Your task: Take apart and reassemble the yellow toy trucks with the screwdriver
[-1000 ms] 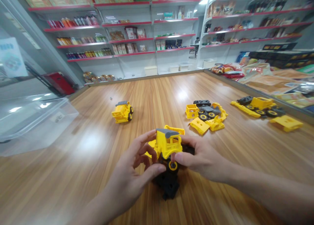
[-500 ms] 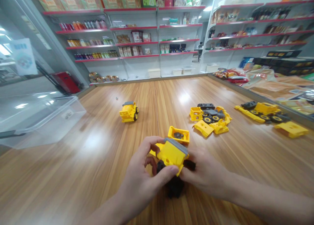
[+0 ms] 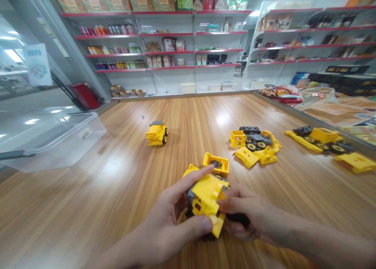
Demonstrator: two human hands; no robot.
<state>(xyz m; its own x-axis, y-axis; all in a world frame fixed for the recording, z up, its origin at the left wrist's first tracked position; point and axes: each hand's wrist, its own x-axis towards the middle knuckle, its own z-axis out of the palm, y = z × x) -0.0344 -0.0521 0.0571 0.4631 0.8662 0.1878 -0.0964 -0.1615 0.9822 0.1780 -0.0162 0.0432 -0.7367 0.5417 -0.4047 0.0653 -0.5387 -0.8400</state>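
Both my hands hold a partly built yellow toy truck [image 3: 205, 200] just above the wooden table [image 3: 117, 190]. My left hand [image 3: 173, 222] wraps it from the left, thumb under its lower edge and a finger along its top. My right hand [image 3: 245, 216] grips its right side and a black part [image 3: 239, 219] below. A small yellow tray [image 3: 216, 164] with dark bits lies just behind the truck.
A finished yellow toy truck [image 3: 157, 133] stands at the middle left. A heap of yellow and black parts [image 3: 255, 143] lies to the right, more parts [image 3: 323, 139] farther right. A clear plastic bin [image 3: 44, 138] sits at the left. Store shelves [image 3: 176, 46] line the back.
I have tilted the truck over, so its open underside faces me. It has come lower and nearer. My right hand slid down to the black part.
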